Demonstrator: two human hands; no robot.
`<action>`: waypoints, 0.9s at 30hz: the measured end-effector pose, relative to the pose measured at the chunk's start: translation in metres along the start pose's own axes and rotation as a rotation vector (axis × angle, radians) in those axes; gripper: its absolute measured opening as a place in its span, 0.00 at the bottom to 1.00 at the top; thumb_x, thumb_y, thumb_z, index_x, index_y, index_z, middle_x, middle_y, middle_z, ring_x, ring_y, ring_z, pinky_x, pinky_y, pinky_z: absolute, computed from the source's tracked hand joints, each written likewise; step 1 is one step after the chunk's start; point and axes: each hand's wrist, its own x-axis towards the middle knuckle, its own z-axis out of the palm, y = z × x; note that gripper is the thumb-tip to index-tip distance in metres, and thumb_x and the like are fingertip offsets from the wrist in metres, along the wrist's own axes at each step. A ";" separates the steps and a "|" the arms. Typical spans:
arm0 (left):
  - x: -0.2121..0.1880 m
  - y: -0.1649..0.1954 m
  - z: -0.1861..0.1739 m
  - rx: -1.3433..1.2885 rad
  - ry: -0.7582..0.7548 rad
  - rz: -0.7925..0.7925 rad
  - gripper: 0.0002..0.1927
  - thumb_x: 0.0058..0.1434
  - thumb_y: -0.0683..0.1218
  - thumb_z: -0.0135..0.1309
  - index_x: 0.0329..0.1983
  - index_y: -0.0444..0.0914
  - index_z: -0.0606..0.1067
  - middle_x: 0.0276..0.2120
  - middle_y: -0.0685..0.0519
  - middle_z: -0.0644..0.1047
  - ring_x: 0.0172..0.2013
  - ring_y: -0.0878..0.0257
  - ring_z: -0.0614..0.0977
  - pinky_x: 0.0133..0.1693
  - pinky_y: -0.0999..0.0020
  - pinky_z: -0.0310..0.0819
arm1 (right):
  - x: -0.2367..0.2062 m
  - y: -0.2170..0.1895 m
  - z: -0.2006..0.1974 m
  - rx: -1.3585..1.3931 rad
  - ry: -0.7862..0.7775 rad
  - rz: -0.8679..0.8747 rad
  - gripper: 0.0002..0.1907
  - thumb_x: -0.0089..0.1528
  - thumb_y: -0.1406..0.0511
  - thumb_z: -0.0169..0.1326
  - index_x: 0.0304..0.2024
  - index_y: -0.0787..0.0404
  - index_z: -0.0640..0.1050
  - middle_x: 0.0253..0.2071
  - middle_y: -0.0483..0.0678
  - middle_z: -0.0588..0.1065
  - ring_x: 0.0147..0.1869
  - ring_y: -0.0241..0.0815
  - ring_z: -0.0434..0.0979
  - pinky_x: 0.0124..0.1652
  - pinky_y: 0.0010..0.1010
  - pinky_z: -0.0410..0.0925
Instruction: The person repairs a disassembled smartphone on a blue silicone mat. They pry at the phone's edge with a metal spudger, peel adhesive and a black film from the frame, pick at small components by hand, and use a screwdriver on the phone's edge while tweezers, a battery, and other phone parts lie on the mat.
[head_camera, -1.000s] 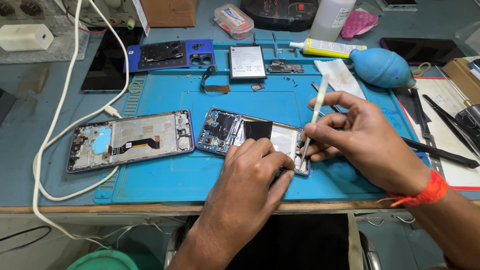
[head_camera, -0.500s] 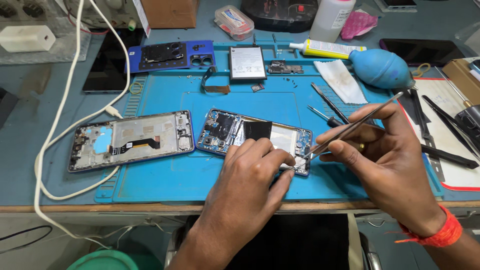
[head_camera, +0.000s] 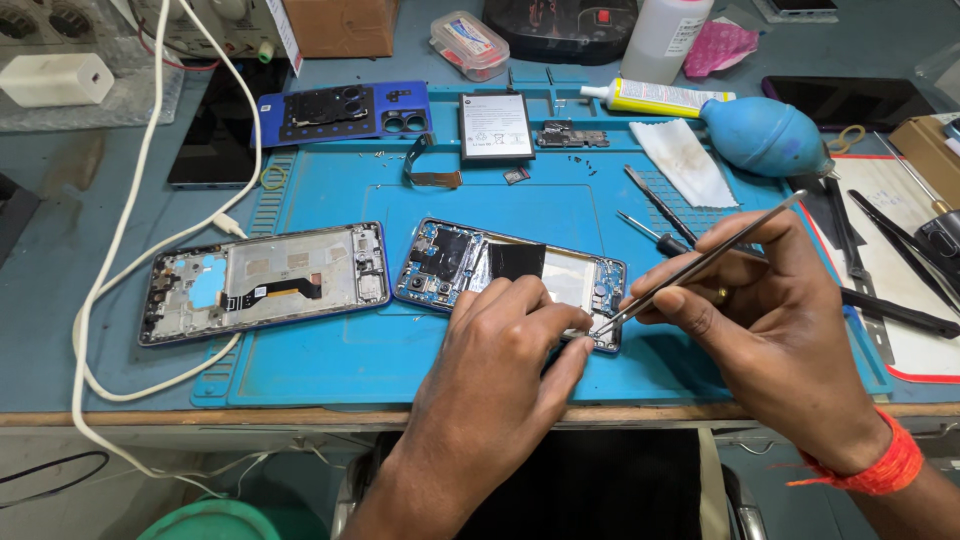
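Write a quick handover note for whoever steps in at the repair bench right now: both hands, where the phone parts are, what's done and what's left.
Left hand: presses down on the near edge of the opened phone at the middle of the blue repair mat.
Right hand: holds metal tweezers, tips at the phone's lower right corner beside the left fingertips.
Parts: a second phone frame lies to the left on the mat; blue back cover, battery and small board sit along the far edge.
Done: phone opened, back cover and battery out.
Left: the tweezer work at that corner; nothing is reassembled yet.
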 end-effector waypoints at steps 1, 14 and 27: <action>0.000 0.000 0.000 -0.003 -0.003 -0.007 0.08 0.63 0.45 0.57 0.40 0.36 0.82 0.34 0.49 0.75 0.40 0.53 0.77 0.47 0.57 0.67 | 0.000 -0.001 0.000 0.003 0.007 0.003 0.18 0.64 0.76 0.53 0.51 0.61 0.62 0.44 0.58 0.80 0.52 0.45 0.84 0.50 0.39 0.77; -0.001 0.001 0.003 -0.021 0.081 0.026 0.05 0.64 0.43 0.57 0.39 0.37 0.81 0.35 0.49 0.76 0.39 0.52 0.78 0.46 0.57 0.69 | 0.000 -0.006 0.002 0.041 0.052 -0.068 0.18 0.67 0.73 0.51 0.57 0.62 0.62 0.43 0.55 0.79 0.48 0.42 0.84 0.49 0.38 0.81; 0.005 0.006 0.001 -0.241 0.154 -0.124 0.07 0.62 0.46 0.61 0.38 0.38 0.82 0.28 0.53 0.77 0.28 0.61 0.78 0.33 0.65 0.70 | 0.001 -0.002 0.012 -0.197 -0.043 0.252 0.07 0.57 0.69 0.64 0.36 0.67 0.87 0.17 0.32 0.59 0.22 0.25 0.53 0.22 0.23 0.46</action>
